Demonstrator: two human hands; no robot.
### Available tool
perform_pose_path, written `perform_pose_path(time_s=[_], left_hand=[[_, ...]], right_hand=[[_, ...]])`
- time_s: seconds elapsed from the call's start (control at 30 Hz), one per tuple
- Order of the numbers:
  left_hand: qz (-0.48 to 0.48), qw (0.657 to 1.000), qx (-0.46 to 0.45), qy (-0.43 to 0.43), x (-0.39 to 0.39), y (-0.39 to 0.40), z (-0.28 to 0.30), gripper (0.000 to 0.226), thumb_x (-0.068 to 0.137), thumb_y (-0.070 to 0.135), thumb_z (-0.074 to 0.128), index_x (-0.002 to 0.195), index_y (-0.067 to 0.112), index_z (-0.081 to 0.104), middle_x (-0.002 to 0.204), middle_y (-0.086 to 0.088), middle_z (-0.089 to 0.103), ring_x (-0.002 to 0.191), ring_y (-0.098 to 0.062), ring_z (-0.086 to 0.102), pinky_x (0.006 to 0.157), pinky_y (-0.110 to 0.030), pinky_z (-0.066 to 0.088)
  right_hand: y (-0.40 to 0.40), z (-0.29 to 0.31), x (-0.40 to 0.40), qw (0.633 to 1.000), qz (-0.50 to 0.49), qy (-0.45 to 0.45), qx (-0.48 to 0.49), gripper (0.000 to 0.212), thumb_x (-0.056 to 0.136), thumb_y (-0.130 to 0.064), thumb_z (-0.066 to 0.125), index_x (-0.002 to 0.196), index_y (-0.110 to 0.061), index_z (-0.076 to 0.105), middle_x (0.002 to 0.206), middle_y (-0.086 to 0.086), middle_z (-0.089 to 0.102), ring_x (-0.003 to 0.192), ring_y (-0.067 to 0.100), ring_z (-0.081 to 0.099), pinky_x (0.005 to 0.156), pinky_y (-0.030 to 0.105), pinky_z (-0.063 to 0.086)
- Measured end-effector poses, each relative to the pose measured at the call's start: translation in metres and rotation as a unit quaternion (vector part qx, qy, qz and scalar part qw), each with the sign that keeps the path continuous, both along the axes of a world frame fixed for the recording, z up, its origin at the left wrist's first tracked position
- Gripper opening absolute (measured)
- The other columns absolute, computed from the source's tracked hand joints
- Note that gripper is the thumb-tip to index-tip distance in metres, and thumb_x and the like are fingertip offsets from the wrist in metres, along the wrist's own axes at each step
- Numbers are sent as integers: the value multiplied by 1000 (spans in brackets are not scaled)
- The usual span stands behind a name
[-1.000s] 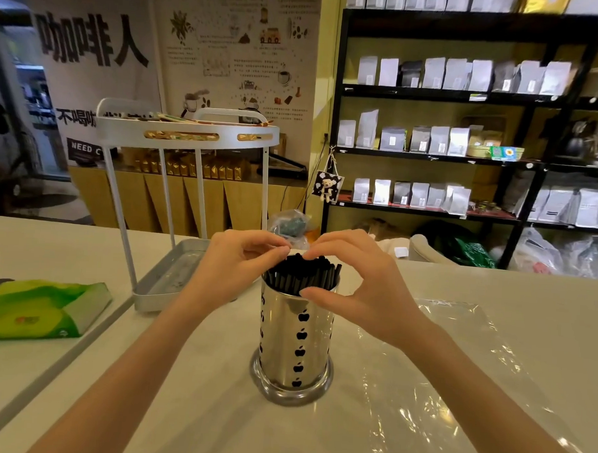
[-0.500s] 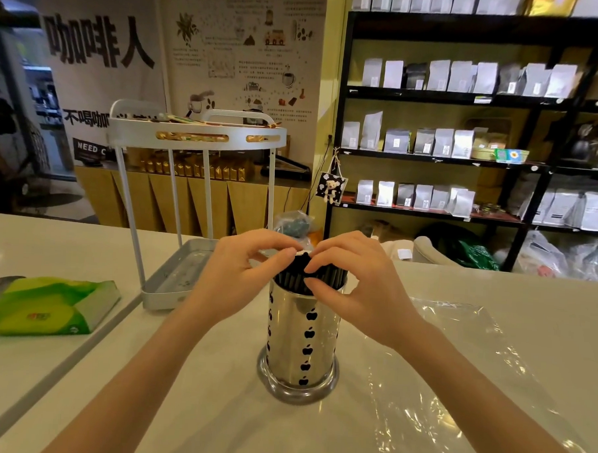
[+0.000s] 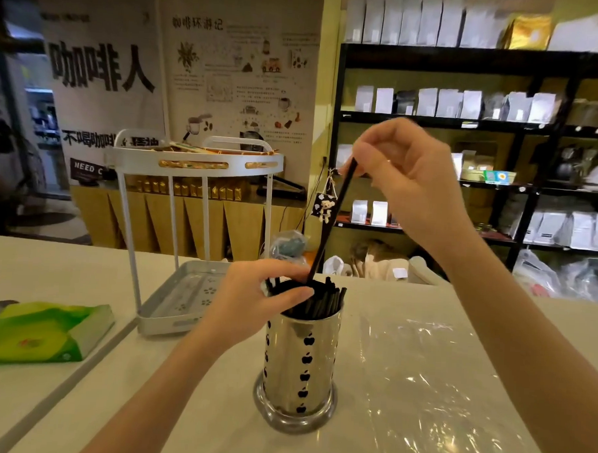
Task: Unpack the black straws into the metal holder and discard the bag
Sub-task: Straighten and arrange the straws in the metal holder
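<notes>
Right hand (image 3: 405,183), raised to upper centre of frame, pinched single straw (image 3: 330,224) between fingertips; straw's lower end sat among black straws (image 3: 318,297) in metal holder (image 3: 302,360) at lower centre. Left hand (image 3: 253,299) curled over bundle tops, gripping them. Half second before, both hands cupped bundle at holder mouth; right had since lifted one straw. Judged: tidying stage. Clear bag (image 3: 431,386) lay flat at lower right, not yet discarded.

Straws (image 3: 322,297) are all black, sitting in a shiny silver metal holder (image 3: 302,360) with little black apple cutouts in columns. Bag (image 3: 427,386) is clear and glinty, counter (image 3: 43,403) is off-white, and that tissue pack (image 3: 43,331) is bright green and yellow.
</notes>
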State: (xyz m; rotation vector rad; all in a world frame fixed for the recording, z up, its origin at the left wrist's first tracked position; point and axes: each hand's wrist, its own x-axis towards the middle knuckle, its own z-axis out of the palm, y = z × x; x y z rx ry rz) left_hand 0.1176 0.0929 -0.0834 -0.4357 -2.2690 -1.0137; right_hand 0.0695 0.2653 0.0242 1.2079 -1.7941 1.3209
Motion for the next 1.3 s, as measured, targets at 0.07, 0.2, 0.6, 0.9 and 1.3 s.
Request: perform_pose_path(time_s=[0.07,0.2,0.6,0.9,1.3], left_hand=[[4,1000,18,13,0,-1,1,29,74,17,67,90,40,58,83,29,59,85,19,55,76,0,42],[-9,996,84,19,2,-5,10,25,75,10,64,86,33,64,80,17,68,78,2,65,73,-11,50],[95,907,359,197,-3,-36,70,16,76,12,66,89,20,65,86,3,67,76,-6,67,71,-18,54],[93,964,165,189,-14,-27,69,21,72,10,69,92,16,65,81,8,66,73,1,66,71,-12,51],[18,997,-49,61,-22,-1,19,11,68,20,72,79,21,68,67,20,60,74,0,64,63,-8,50]], right_hand=[[6,8,-5,999,2,-9,-47,5,89,-11,54,90,-14,57,73,-16,67,73,-1,67,64,10,49],[17,4,-18,988,-2,-60,-145,11,91,-13,51,86,-20,58,68,-16,71,75,5,68,63,14,52],[3,-86,-46,958,-2,-288,-6,15,89,-17,53,85,-12,66,79,-3,72,68,-2,65,75,22,50],[-13,-112,-51,939,-27,-298,171,54,91,-54,28,66,-36,72,78,-20,69,124,18,42,112,49,19],[11,-103,-8,976,14,-117,183,25,78,-26,70,97,-39,60,97,-25,61,99,-5,53,81,4,39]])
